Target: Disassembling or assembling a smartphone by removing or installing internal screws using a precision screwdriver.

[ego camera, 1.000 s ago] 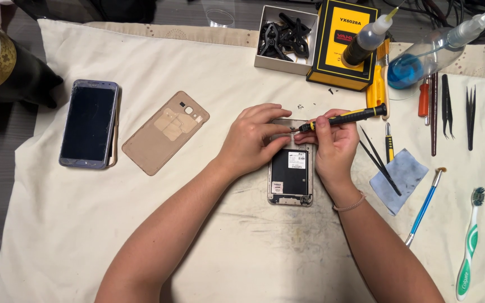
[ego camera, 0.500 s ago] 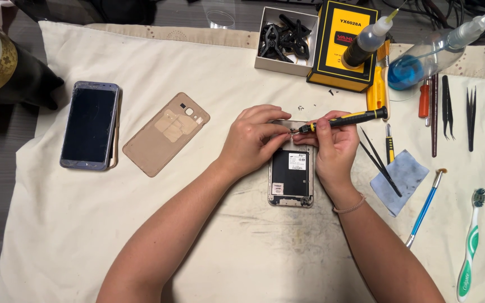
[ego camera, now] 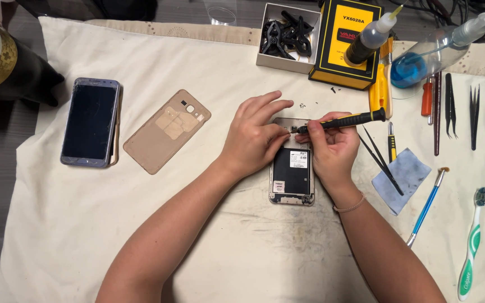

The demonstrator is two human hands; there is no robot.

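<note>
at frame centre the opened phone [ego camera: 292, 177] lies flat on the counter [ego camera: 85, 224]. left hand [ego camera: 254, 137] presses its top, fingers spread; right hand [ego camera: 332, 148] pinches a screwdriver [ego camera: 343, 119]. light, rigid, probably fragile: grip edges.

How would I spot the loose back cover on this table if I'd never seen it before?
Start at the cream cloth covering the table, then find the dark-screened phone near its left edge. Just right of that phone, left of the left hand, lies the back cover: a flat, tan-gold shell, inside face up, with a camera cutout, tilted and lying alone.
</note>
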